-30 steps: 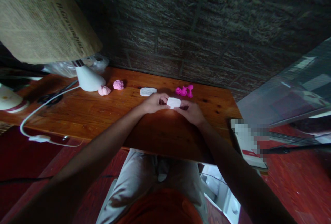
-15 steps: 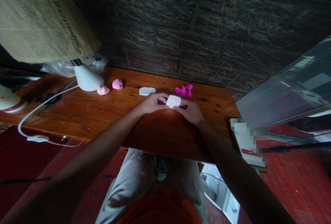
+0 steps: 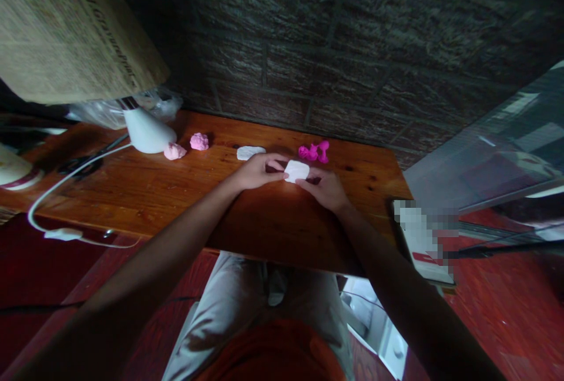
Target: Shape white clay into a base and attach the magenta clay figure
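Note:
Between my hands is a flat white piece of modelling clay (image 3: 296, 171), roughly square with rounded corners. My left hand (image 3: 261, 171) pinches its left edge between thumb and fingers. On the other side my right hand (image 3: 325, 187) grips the right edge, thumb at the near side and fingers behind. A second flat white clay slab (image 3: 251, 152) lies on the table just beyond my left hand. Bright magenta clay pieces (image 3: 314, 151) sit past my right hand. Two pale pink clay lumps, one nearer the lamp (image 3: 175, 151) and one beside it (image 3: 200, 141), rest farther left.
The wooden table (image 3: 176, 199) backs onto a dark brick wall (image 3: 299, 46). At left stand a lamp (image 3: 147, 128) with a newsprint shade, its white cord (image 3: 48, 202), black scissors (image 3: 83, 164) and a cup (image 3: 17, 169). A partly blurred flat item (image 3: 418, 240) lies at the right edge.
My left fingers have shifted slightly and spread a little on the white clay's left edge. The clay stays almost in place, and my right hand has barely moved.

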Tool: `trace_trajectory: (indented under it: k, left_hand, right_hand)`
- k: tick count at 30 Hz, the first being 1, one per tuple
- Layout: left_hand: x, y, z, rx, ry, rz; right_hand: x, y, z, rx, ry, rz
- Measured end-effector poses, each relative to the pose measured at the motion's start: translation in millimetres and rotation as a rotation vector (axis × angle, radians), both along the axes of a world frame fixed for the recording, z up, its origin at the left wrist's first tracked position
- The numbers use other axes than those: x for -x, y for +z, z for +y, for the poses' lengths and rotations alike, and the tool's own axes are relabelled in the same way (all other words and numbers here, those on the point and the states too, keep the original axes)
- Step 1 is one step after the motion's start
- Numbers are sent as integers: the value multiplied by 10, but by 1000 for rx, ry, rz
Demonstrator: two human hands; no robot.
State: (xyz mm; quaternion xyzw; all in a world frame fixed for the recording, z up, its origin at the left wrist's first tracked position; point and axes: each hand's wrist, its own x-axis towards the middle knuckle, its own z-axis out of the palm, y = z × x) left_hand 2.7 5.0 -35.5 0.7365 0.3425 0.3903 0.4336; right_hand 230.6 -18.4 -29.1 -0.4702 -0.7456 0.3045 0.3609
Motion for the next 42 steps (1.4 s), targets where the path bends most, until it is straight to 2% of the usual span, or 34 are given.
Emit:
trace_trajectory:
  k: [7,13,19,27,32,38,42]
  left_hand:
    - [-1,-10,14,50,13,9]
    - [-28,19,-17,-48,21,25]
    - [-42,28,-16,-33,26,57]
    - [-58,-2,-6,-119,40,76]
    - [-21,18,3,-121,-16,41]
    - [3,1,13,-120,55,61]
    - [-12,-1,11,-87,39,43]
  right_hand:
    - [6,-20,-6,-10,28,12]
    - [17,16,-18,-6,13,-25]
    - [32,51,-40,-4,14,-29]
    - [24,44,-27,13,48,-16]
    - [13,38,-21,14,51,-9]
    - [19,52,-27,9,42,-28]
    - [22,40,-19,6,45,-53]
